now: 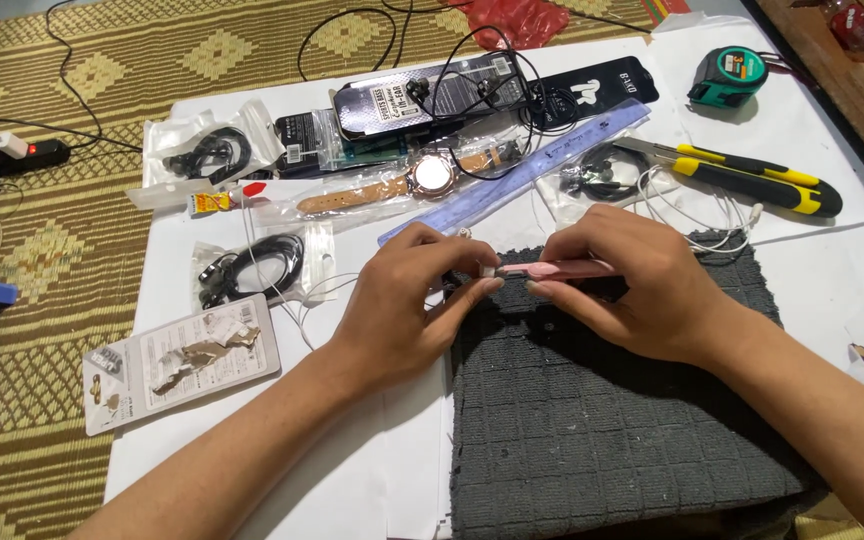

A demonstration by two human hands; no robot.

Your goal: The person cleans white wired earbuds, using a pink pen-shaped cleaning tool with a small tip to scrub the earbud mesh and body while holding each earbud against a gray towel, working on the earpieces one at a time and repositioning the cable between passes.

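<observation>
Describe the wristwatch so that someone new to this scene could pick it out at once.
Start at the dark grey textured cloth under both hands, then look up past the pale blue ruler. The wristwatch lies there in clear plastic: the only thing with a round rose-gold case and tan strap, among black bagged cables.

Odds and ends on a white sheet over a woven mat

A green tape measure (728,76) sits at the far right, with yellow-handled pliers (742,175) just below it and a loose white cable (697,215) beside them. A wristwatch (402,184) with a tan strap lies in a clear bag next to a bluish ruler (532,165). Bagged black earphones (210,152) and a torn blister card (184,360) lie to the left; a power strip (14,152) rests on the mat (102,60).
</observation>
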